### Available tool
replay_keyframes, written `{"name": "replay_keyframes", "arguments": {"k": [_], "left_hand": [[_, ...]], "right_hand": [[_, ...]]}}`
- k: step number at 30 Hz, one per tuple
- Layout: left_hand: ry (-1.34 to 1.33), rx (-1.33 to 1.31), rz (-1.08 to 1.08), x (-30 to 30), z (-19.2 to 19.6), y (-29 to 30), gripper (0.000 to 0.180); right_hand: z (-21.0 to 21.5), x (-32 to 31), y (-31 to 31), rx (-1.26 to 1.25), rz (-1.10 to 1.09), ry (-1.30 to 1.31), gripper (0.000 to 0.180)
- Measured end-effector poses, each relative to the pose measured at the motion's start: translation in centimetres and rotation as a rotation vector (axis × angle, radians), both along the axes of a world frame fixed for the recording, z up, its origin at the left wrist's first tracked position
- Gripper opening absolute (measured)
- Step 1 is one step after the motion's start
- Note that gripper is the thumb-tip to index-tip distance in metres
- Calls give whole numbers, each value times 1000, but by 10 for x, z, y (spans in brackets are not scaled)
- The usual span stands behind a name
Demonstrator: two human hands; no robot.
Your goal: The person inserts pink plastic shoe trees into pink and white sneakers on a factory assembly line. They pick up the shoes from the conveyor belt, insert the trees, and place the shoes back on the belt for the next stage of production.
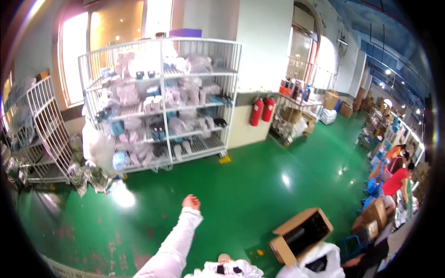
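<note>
My left hand (191, 202) stretches out ahead over the green floor (241, 185), at the end of a white sleeve (169, 245). Its fingers are loosely curled in, and nothing shows in them. It touches nothing; the nearest large thing is a white wire shelf rack (197, 158) farther ahead. My right hand is out of the picture. One of my shoes (224, 257) shows at the lower edge.
An open cardboard box (279, 248) with dark contents and a white plastic bag (324, 259) lie at the lower right. Fire extinguishers (256, 112) hang on the wall, beside a loaded cart (289, 118). People (396, 180) work at the right edge. Bagged goods (127, 95) fill the rack.
</note>
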State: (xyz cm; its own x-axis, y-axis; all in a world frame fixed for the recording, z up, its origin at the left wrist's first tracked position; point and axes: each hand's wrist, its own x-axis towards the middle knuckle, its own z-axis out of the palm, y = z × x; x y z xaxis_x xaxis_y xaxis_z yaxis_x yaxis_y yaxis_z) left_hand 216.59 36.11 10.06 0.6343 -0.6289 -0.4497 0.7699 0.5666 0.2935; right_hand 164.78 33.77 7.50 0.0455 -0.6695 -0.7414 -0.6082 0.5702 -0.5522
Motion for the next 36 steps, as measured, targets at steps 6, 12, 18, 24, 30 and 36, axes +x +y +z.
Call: {"name": "replay_keyframes", "arguments": {"k": [6,12,18,24,30,36], "left_hand": [[-525,290,-295,22,25,-89,32],[48,372,65,175,-117,31,25],[-257,524,-194,316,-48,57,37],[-740,125,-537,423,59,-127,46],[-820,344,-348,543,114,-360,57],[-701,787,-370,625,111,-482,56]], "right_hand": [[-15,49,-142,13,-251,39,23],[2,176,-339,-146,-367,-160,22],[46,468,-585,17,-619,-807,36],[91,770,-494,98,-204,-810,38],[129,940,-554,-53,-107,-620,37],[81,1042,-623,64,20,-602,42]]}}
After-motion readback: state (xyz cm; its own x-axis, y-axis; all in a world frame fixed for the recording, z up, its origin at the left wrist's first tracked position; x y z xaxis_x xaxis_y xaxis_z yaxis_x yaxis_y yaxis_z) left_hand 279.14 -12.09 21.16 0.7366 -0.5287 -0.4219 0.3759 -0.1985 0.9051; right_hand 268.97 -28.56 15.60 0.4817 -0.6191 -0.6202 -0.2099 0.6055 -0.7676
